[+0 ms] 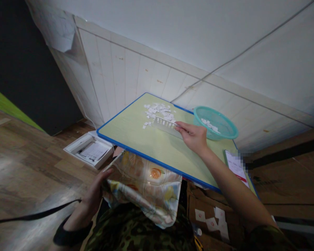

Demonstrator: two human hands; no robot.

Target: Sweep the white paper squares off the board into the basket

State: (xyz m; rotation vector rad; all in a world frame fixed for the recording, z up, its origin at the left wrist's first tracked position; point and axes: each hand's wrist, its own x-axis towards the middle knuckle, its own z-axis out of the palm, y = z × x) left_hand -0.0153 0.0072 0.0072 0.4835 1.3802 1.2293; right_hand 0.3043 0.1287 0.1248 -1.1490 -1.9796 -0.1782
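My right hand [192, 136] rests on a pale green table with a blue rim [136, 139] and is closed on the end of a clear plastic ruler [165, 124]. The ruler lies against a heap of small white paper pieces [159, 111] at the table's far side. My left hand [95, 195] is below the table's near edge, its fingers curled on the edge of a fruit-print cloth [143, 190] that lies on my lap.
A teal plastic basket [216, 122] with a few white pieces stands at the table's far right. A card [235, 166] lies near the right edge. An open white box [90, 150] sits on the wooden floor at left. Cardboard boxes [211, 216] are under the table. A white wall stands behind.
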